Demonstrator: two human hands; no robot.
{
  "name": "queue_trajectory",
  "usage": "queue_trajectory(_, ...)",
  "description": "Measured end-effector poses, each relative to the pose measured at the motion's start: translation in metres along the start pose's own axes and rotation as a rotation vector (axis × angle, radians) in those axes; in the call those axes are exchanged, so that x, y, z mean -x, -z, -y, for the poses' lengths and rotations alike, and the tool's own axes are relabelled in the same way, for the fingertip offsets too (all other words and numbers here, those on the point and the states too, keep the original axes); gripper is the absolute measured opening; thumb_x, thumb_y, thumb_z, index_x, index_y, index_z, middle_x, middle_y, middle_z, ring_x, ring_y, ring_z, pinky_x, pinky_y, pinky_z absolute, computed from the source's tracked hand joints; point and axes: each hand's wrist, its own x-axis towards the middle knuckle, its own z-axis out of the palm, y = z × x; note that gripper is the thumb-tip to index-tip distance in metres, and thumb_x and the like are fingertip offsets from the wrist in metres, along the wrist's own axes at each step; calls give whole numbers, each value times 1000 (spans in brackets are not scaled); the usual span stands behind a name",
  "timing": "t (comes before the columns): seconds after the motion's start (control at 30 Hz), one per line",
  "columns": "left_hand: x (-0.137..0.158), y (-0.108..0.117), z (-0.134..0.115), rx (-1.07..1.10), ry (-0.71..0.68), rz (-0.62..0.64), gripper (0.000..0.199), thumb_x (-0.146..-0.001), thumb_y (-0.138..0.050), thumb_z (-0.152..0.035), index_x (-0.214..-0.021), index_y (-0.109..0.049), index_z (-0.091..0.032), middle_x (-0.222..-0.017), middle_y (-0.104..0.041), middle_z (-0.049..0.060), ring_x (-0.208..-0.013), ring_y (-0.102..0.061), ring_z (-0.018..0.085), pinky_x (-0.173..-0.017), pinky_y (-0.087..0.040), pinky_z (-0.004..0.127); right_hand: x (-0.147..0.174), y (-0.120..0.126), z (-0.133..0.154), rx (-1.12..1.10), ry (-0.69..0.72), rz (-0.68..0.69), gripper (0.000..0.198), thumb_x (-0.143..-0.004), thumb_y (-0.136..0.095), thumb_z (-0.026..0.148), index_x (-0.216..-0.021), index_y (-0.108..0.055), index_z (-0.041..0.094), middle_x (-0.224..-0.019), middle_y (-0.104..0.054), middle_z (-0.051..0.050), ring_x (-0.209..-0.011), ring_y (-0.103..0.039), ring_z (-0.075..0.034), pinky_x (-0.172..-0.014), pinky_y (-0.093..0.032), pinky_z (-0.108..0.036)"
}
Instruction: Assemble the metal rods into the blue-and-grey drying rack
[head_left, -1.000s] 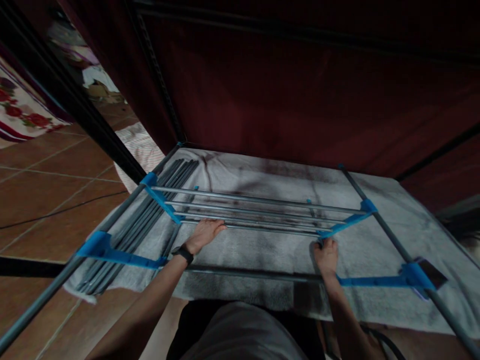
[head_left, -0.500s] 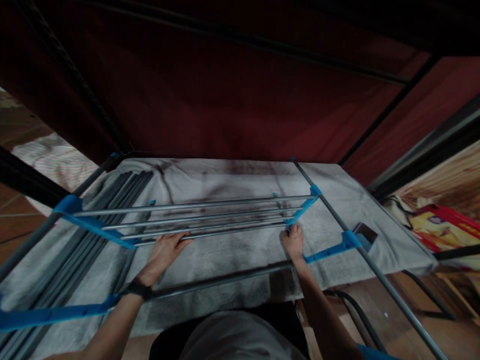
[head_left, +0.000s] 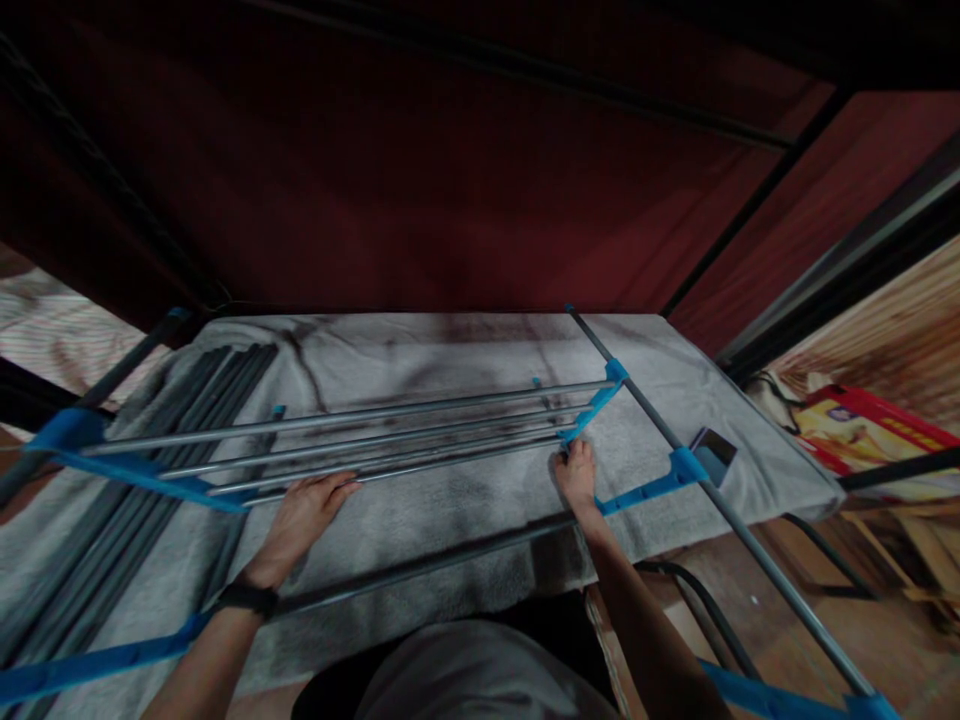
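A rack of grey metal tubes with blue plastic brackets stands over the cloth. My left hand, with a dark band on its wrist, is closed over the nearest metal tube close to its left end. Beyond that end lies the left blue bracket. My right hand grips the near end of the right blue bracket, where that tube meets it; its fingertips are partly hidden. Below my hands, a lower tube runs between two more blue brackets, one being the lower right bracket.
Several loose grey tubes lie at the left on the grey cloth. A small dark box-like object rests at the right. Beyond are a red-and-yellow package and a dark red fabric panel at the back.
The view has shifted, so the rack and cloth appear farther left. Both hands keep their places on the rack, the left one still on the tube, the right one at the bracket end.
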Motion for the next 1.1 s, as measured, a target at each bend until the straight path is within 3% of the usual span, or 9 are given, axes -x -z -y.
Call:
queue_trajectory(0.37, 4, 5, -17, 33, 1, -28, 41, -97, -49, -49, -110, -78, -23, -111, -81, 11, -107, -73, 31, -106, -51, 46, 1, 5, 0, -22, 3, 43, 32, -89, -48, 22, -118, -59, 13, -112, -60, -18, -110, -59, -33, -95, -47, -43)
queue_trajectory(0.6, 37, 4, -35, 41, 55, -188, 36, -101, -52, -41, -127, -72, -25, -130, -72, 10, -126, -60, 28, -116, -41, 48, -7, -10, -27, -111, 11, 70, 37, -85, -50, 33, -117, -60, 17, -105, -58, -13, -104, -59, -33, -95, -48, -45)
queue_trajectory(0.67, 51, 2, -32, 136, 119, -317, 34, -98, -56, -39, -126, -72, -26, -130, -70, 9, -126, -60, 29, -115, -41, 48, -10, -15, -34, -138, 22, 68, 37, -84, -50, 36, -115, -61, 17, -102, -57, -12, -101, -58, -33, -94, -48, -46)
queue_trajectory(0.8, 72, -1, -8, 331, 387, -639, 14, -92, -59, -32, -97, -68, -24, -111, -68, 9, -112, -62, 29, -109, -46, 48, -13, -19, -42, -189, 23, 46, 36, -82, -50, 42, -108, -61, 20, -99, -56, -11, -99, -58, -32, -93, -48, -46)
queue_trajectory(0.9, 72, -2, 13, 354, 587, -797, 15, -92, -55, -31, -102, -59, -21, -111, -62, 13, -112, -60, 30, -106, -48, 52, -16, -20, -43, -218, 25, 43, 35, -83, -48, 45, -105, -62, 22, -97, -57, -10, -98, -58, -32, -93, -48, -46)
queue_trajectory(1.0, 61, -1, 26, 414, 663, -833, 23, -91, -57, -34, -110, -56, -21, -113, -62, 12, -111, -61, 28, -104, -50, 49, -19, -19, -42, -226, 33, 39, 36, -85, -45, 49, -103, -62, 22, -95, -59, -10, -96, -59, -32, -91, -49, -47)
queue_trajectory(1.1, 49, 1, 30, 470, 671, -778, 15, -90, -60, -35, -99, -57, -23, -96, -65, 6, -98, -64, 25, -97, -53, 43, -21, -17, -41, -230, 51, 41, 38, -89, -43, 49, -105, -63, 22, -93, -60, -11, -93, -61, -31, -87, -49, -45)
